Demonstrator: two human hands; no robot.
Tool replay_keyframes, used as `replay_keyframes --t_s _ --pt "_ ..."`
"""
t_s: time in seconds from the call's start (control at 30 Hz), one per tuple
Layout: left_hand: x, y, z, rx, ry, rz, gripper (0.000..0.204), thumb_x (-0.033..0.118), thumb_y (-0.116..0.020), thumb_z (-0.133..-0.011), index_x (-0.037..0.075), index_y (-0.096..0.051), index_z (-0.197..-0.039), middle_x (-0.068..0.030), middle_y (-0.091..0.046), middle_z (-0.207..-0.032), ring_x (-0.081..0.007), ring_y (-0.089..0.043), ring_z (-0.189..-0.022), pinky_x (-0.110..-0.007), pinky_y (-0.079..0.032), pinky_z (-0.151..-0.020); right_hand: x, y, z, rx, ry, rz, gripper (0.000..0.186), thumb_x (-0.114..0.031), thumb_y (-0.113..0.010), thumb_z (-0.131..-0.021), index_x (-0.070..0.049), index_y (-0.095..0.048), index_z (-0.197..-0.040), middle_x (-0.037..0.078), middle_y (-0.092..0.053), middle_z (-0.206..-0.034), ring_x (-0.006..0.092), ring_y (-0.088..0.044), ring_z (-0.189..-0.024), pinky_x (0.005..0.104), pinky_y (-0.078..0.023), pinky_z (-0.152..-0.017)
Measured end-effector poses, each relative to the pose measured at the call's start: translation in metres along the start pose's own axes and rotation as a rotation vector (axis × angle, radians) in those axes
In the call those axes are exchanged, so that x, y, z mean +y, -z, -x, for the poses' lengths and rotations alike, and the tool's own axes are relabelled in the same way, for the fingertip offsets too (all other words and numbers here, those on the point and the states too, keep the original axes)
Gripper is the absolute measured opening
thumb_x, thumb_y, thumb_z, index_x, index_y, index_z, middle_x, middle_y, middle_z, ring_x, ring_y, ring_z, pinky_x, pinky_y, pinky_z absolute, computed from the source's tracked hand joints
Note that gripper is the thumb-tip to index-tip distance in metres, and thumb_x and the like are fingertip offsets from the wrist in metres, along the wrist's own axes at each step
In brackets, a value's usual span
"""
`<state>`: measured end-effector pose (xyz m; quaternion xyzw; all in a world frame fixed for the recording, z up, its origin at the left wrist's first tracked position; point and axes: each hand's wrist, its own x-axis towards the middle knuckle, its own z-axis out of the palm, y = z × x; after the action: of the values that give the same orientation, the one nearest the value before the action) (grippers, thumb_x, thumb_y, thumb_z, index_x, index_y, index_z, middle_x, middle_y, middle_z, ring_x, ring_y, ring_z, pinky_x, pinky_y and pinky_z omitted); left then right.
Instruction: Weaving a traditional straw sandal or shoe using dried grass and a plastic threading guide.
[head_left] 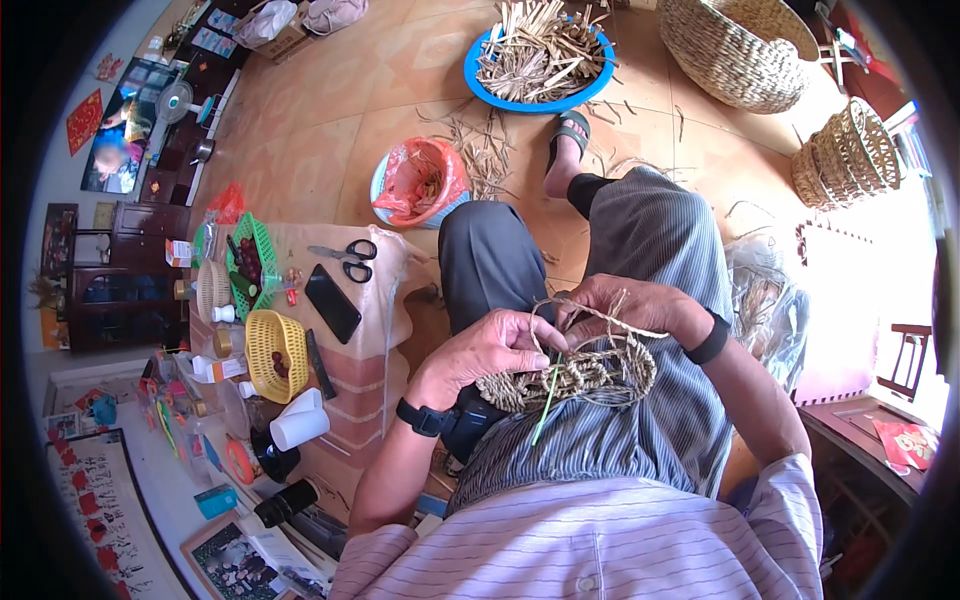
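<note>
A braided straw piece [600, 376], coiled and oval, rests on my lap over the striped trousers. My left hand [487, 347] pinches its upper left edge between thumb and fingers. Close beside it, my right hand [640, 303] has its fingers curled in at the top edge, closed on a thin straw strand [628, 325] that loops out to the right. The right fingertips are partly hidden, and the two hands nearly touch. A narrow green strip [546, 410] sticks down out of the weave toward me.
A cloth-covered table [362, 400] at my left bears scissors [352, 258], a black phone [333, 303] and a yellow basket [270, 345]. Ahead stand a blue basin [540, 97] of dry straw and a red-lined bin [420, 180]. Woven baskets [735, 60] are at the far right.
</note>
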<state>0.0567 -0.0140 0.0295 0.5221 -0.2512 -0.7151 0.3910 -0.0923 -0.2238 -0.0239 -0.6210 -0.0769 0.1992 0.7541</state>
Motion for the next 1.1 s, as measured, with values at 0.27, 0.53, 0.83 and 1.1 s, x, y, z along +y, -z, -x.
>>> replay_keyframes --t_s 0.27,0.53,0.83,1.1 --pt "-0.006 0.0 0.001 0.012 -0.008 0.018 0.034 -0.001 -0.071 -0.089 -0.004 -0.07 -0.123 -0.007 -0.075 -0.108 -0.0085 -0.068 -0.093 -0.023 -0.053 -0.086 -0.011 0.008 0.021 0.129 -0.023 -0.087 0.04 -0.028 -0.073 -0.096 -0.001 -0.061 -0.123 0.006 -0.067 -0.086 0.011 -0.063 -0.082 0.0286 -0.053 -0.072" --pt "-0.005 0.004 -0.001 0.027 -0.044 0.016 0.032 0.004 -0.075 -0.087 -0.003 -0.072 -0.118 -0.0055 -0.076 -0.103 -0.0083 -0.067 -0.09 -0.023 -0.052 -0.083 -0.08 0.002 0.05 0.565 0.36 -0.709 0.041 -0.03 -0.065 -0.101 0.001 -0.059 -0.128 0.013 -0.073 -0.104 0.02 -0.072 -0.093 0.0285 -0.057 -0.076" --pt "-0.014 0.006 -0.01 -0.007 -0.139 -0.2 0.033 0.011 -0.075 -0.085 -0.002 -0.072 -0.115 -0.0033 -0.074 -0.099 -0.0086 -0.065 -0.087 -0.026 -0.053 -0.079 -0.101 -0.083 0.046 0.377 0.346 1.122 0.017 -0.01 -0.068 -0.08 -0.005 -0.069 -0.097 0.009 -0.064 -0.089 0.024 -0.066 -0.08 0.0378 -0.052 -0.069" --pt "-0.036 0.002 -0.015 0.049 -0.172 -0.07 0.025 0.013 -0.08 -0.084 0.0 -0.072 -0.105 0.0001 -0.071 -0.09 -0.0062 -0.062 -0.08 -0.023 -0.05 -0.071 -0.063 -0.092 0.021 0.302 0.46 1.367 0.02 -0.015 -0.066 -0.077 -0.008 -0.068 -0.095 0.006 -0.062 -0.101 0.0202 -0.063 -0.09 0.0358 -0.051 -0.078"
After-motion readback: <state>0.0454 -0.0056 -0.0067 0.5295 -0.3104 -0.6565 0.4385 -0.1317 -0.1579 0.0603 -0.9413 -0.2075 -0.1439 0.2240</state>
